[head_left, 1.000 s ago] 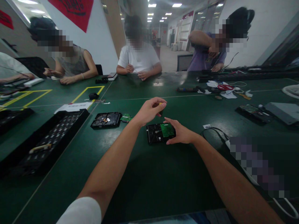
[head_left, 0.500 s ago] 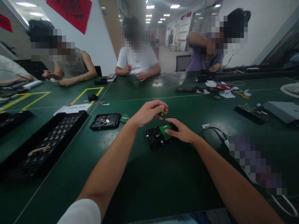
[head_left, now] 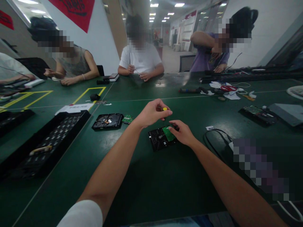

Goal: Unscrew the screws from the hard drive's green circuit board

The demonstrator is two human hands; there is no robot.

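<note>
Okay, tray: long black plastic tray [head_left: 62, 143], laid at left.
Left-side drive: flat black rectangular hard drive [head_left: 99, 122], near the tray, well apart from both hands.
Loose board: small green electronics board [head_left: 127, 119], just beside that drive.
Left hand [head_left: 152, 110]: fingertips brought together, pinched on a yellow-topped tool [head_left: 165, 109], mostly hidden; held above the table.
Middle drive: black metal-cased hard drive [head_left: 156, 140], green circuit panel [head_left: 168, 135] on its upper face; laid flat on the dark green tabletop [head_left: 146, 179], right end partly covered.
Handling: judged stiff, fairly dense, smooth and apt to slide; panel probably fragile; best held by the long side edges.
Right hand [head_left: 182, 132]: thumb laid over the panel, fingers bent near the far edge; whether clamped cannot be told.
</note>
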